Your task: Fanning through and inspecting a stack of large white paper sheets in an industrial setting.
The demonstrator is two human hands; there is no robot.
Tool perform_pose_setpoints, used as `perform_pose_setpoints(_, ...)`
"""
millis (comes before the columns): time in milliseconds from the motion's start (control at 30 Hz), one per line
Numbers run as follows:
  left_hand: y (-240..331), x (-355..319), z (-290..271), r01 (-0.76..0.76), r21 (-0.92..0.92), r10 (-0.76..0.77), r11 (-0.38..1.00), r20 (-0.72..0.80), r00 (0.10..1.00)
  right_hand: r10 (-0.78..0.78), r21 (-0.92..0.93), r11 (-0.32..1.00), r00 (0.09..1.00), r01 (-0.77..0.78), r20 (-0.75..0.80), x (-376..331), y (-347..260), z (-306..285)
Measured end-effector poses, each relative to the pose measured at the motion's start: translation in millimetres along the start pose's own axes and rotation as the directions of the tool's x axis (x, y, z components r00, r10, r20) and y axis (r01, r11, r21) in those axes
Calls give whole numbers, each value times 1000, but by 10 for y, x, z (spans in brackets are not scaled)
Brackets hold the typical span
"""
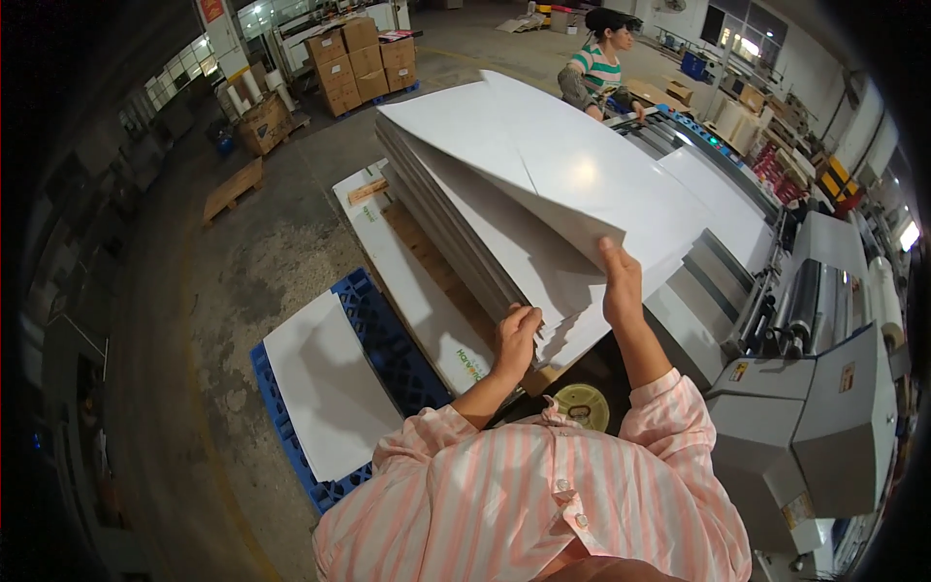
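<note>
A tall stack of large white sheets [436,209] stands in front of me. My right hand [623,281] pinches the near right corner of a raised top sheet [572,165], thumb on top. That sheet is bent up, leaving a dark gap over the sheets below. At the near left corner of the stack, my left hand [518,338] is closed with curled fingers on the paper edges. The edges beside it are fanned into uneven steps.
A blue plastic pallet [267,388] with a white sheet pile [330,388] lies left. To the right is a grey machine [805,417] with rollers. Another person [603,68] is beyond the stack. Cardboard boxes [364,60] stand far left, and a wooden pallet [233,189] lies on the floor.
</note>
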State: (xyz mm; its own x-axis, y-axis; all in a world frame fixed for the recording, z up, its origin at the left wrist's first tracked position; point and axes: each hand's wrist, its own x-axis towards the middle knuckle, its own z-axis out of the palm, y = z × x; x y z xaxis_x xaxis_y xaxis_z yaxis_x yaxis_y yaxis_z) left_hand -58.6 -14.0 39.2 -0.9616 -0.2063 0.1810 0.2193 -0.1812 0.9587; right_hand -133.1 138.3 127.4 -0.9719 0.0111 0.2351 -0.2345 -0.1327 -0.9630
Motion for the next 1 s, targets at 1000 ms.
perform_pose_setpoints(1000,118,44,-142,143,-436,-164,888,-10,986,-482,-523,485,713,701,509,-213,76,10)
